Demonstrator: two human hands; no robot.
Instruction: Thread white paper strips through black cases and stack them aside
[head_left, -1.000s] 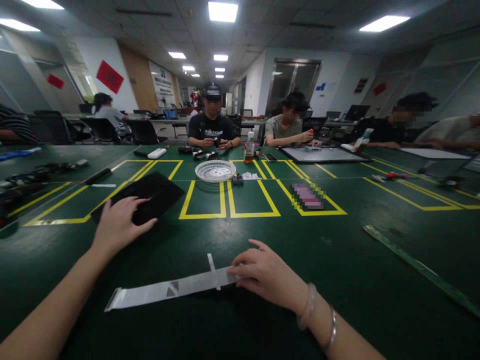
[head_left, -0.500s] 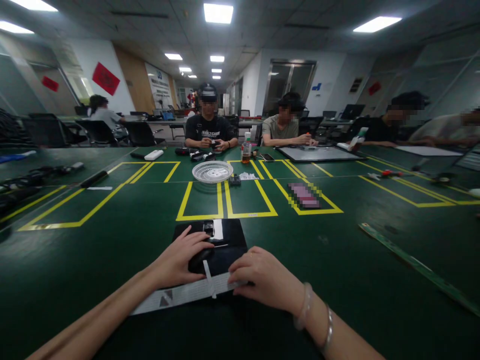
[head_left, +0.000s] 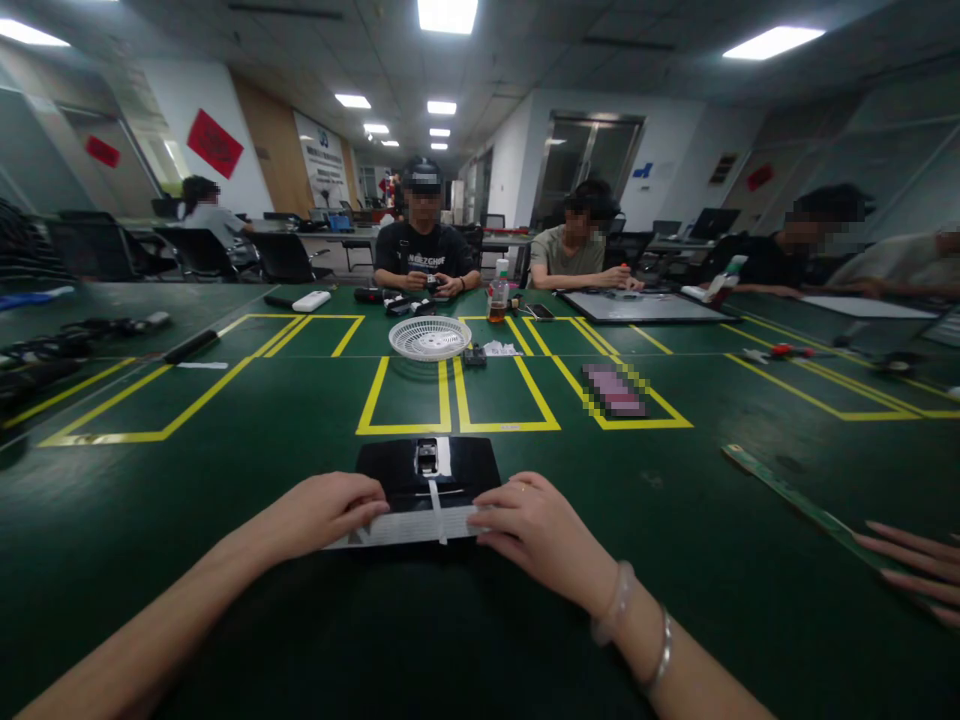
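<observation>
A glossy black panel [head_left: 480, 466] lies on the table in front of me, with a small square socket [head_left: 427, 457] near its far edge and a white patch beside it. Along its near side runs a flat white strip with printed lines [head_left: 412, 527]. A narrow white band [head_left: 436, 505] crosses over strip and panel. My left hand [head_left: 330, 510] is closed on the strip's left part, fingers curled at the panel's left corner. At the right end, my right hand [head_left: 536, 530] pinches the strip beside the panel; its fingertips partly hide that end.
Another person's hand [head_left: 911, 565] reaches in at the right edge, by a long green strip [head_left: 810, 515]. Farther off are a white basket [head_left: 430, 340], a blurred-out phone-like item [head_left: 615, 390], a bottle [head_left: 497, 292] and yellow tape outlines [head_left: 446, 400]. Several people sit around.
My left hand has come off the panel's top to its left near corner. The white strip now sits farther forward and straighter along the panel. A person's hand has appeared at right.
</observation>
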